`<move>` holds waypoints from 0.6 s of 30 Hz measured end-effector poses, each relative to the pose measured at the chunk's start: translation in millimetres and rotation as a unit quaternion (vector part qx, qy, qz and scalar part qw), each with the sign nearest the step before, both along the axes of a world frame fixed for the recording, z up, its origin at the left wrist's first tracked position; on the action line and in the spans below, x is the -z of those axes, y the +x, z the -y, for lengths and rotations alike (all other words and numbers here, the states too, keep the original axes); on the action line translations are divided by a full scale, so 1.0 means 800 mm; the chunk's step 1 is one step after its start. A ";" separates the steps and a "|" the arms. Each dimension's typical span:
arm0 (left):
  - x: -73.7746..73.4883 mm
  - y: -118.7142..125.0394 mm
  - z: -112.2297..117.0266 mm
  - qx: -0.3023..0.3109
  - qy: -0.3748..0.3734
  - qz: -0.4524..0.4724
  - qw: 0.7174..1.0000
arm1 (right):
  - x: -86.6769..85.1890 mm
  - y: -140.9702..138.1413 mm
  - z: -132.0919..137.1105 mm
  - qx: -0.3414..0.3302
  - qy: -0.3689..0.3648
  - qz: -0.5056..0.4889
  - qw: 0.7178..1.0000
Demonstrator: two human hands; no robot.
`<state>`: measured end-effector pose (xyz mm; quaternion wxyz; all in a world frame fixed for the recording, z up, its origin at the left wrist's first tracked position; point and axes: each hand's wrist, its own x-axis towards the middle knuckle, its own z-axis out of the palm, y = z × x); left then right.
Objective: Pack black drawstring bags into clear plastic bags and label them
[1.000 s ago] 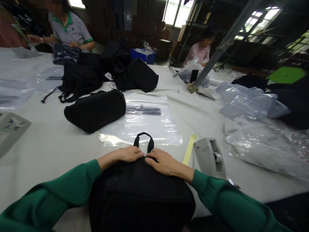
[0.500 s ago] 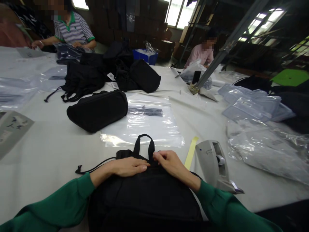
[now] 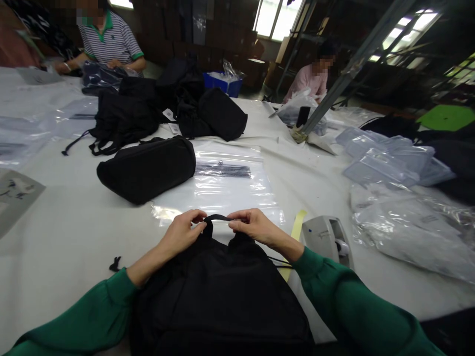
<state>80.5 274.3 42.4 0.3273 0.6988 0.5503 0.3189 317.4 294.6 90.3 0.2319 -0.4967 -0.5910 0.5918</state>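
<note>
A black fabric bag (image 3: 226,296) lies in front of me on the white table, its top edge pointing away. My left hand (image 3: 185,228) pinches the left part of the bag's strap handle (image 3: 218,216) between thumb and fingers. On the right part of the same handle, my right hand (image 3: 256,226) is closed in a pinch. Between the two hands the strap runs nearly level, raised off the bag. Past the left wrist a dark cord end (image 3: 115,264) rests on the table. Thin cords also show under the right forearm.
Beyond the hands are a printed clear plastic bag (image 3: 233,190) and another black bag (image 3: 148,170). A grey tape dispenser (image 3: 321,235) and yellow strip (image 3: 299,225) lie right. Plastic bags (image 3: 408,232) are heaped farther right. Co-workers (image 3: 111,42) sit across the table.
My left hand has gone from lying flat on the bag to pinching the handle. My right hand has moved up and forward onto the strap. The handle loop is now pulled flatter.
</note>
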 end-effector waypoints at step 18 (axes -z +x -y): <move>0.023 0.007 -0.021 0.098 -0.021 -0.101 0.990 | 0.040 0.005 0.038 -0.139 0.251 0.348 0.893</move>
